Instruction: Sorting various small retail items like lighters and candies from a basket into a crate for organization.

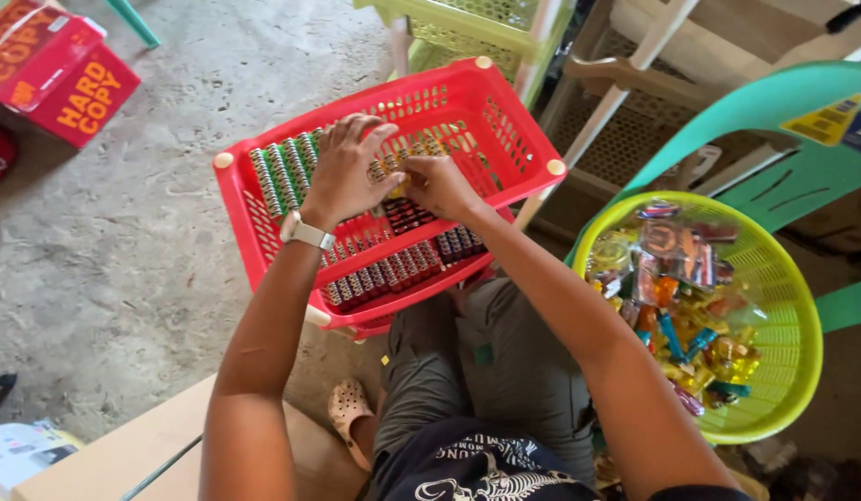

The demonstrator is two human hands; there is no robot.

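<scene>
A red plastic basket (518, 130) rests tilted on my knees, filled with rows of small cylindrical packs (282, 176), green-and-silver at the back and red-and-black (393, 271) toward me. My left hand (345, 172), with a white watch on its wrist, lies spread flat over the packs in the middle of the basket. My right hand (438, 184) is beside it with fingers pinched on a small pack in the middle row. What exactly sits under the fingers is hidden.
A round lime-green basket (794, 371) with several wrapped sweets stands on a teal plastic chair (773, 121) at right. Red cardboard boxes (59, 70) lie on the concrete floor at top left. A lime shelf rack (477, 28) stands behind the red basket. A cardboard sheet (124, 455) lies at lower left.
</scene>
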